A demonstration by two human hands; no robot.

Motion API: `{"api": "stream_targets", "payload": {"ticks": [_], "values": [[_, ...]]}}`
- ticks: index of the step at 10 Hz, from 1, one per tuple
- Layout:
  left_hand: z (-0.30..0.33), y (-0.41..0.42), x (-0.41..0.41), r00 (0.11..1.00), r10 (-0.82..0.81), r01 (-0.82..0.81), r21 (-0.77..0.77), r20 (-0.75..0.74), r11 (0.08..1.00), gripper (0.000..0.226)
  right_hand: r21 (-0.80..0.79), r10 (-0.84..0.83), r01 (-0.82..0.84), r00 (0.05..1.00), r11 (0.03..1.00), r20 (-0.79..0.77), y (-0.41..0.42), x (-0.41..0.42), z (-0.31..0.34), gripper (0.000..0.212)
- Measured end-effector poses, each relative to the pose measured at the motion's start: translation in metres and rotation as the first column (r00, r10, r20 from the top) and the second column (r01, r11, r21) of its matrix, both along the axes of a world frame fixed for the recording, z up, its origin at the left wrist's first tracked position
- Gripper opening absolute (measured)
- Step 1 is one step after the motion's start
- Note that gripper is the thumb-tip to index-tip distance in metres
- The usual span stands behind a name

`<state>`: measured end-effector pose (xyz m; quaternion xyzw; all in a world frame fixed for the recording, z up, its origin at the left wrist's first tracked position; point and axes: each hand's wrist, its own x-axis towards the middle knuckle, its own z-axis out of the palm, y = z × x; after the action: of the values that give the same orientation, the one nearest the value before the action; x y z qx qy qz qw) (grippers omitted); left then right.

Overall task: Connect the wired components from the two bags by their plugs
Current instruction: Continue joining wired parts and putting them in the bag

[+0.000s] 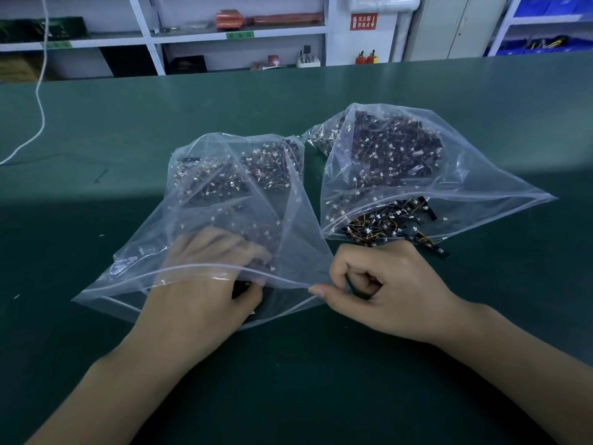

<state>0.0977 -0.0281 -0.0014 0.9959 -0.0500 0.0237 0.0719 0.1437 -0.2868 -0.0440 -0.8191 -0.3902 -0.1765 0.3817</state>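
- Head view looks down on a dark green table (96, 220) where two clear zip bags lie side by side, both with their mouths toward the person.
- The left bag (205, 200) is full of small dark wired components (256, 168) with white plugs and thin red and yellow wires, heaped mostly in its far half.
- The left hand (205, 271) is inside the left bag's mouth, seen through the plastic; its fingers are curled down onto the parts near the opening, and a dark piece shows under the thumb, but whether they actually pinch a component cannot be told.
- The right hand (378, 284) is outside, at the right corner of the left bag's mouth; its thumb and curled forefinger pinch the upper zip edge (282, 279) and hold it raised off the table.
- The right bag (449, 175) lies just beside the left one, touching or nearly touching it along the middle, and holds darker wired components (394, 146) with white plugs.
- Some of these parts (385, 223) have spilled from the right bag's open mouth onto the table, just beyond the right hand's knuckles.
- A white cable (40, 101) hangs down at far left, and shelving (237, 33) stands behind the table.
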Motion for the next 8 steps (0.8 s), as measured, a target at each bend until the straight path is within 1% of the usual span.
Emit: {"api": "stream_targets", "payload": {"ticks": [1, 2, 3, 4, 5, 6, 7, 8], "values": [[-0.006, 0.0, 0.008, 0.997, 0.033, -0.031, 0.02, -0.063, 0.999, 0.045, 0.001, -0.001, 0.001, 1.0, 1.0, -0.006, 0.001, -0.001, 0.001, 0.035], [-0.015, 0.004, 0.012, 0.999, -0.002, 0.002, 0.014, 0.035, 1.0, 0.043, 0.01, -0.009, 0.009, 1.0, 1.0, -0.015, 0.0, -0.001, 0.002, 0.035], [-0.018, 0.005, 0.014, 0.998, -0.035, 0.034, 0.024, 0.058, 0.999, 0.04, -0.003, -0.015, 0.015, 1.0, 1.0, -0.017, 0.0, -0.001, 0.002, 0.035], [-0.016, 0.002, 0.012, 0.992, -0.063, 0.068, -0.039, 0.113, 0.997, 0.036, -0.005, -0.009, 0.009, 1.0, 1.0, -0.007, 0.0, -0.001, 0.003, 0.035], [-0.015, 0.0, 0.01, 0.988, -0.081, 0.087, -0.04, 0.134, 0.995, 0.044, -0.007, -0.008, 0.008, 1.0, 1.0, -0.014, 0.001, -0.001, 0.003, 0.034], [-0.019, 0.0, 0.01, 0.982, -0.098, 0.105, -0.034, 0.16, 0.994, 0.04, -0.02, -0.008, 0.008, 1.0, 1.0, -0.019, 0.0, -0.001, 0.003, 0.034], [-0.022, 0.005, 0.012, 0.964, -0.135, 0.147, -0.035, 0.228, 0.989, 0.032, -0.027, -0.006, 0.006, 1.0, 1.0, -0.006, 0.0, -0.001, 0.003, 0.034], [-0.024, 0.007, 0.015, 0.903, -0.207, 0.256, -0.085, 0.376, 0.963, 0.012, -0.016, -0.001, 0.001, 1.0, 1.0, -0.001, 0.0, -0.001, 0.002, 0.034]]}}
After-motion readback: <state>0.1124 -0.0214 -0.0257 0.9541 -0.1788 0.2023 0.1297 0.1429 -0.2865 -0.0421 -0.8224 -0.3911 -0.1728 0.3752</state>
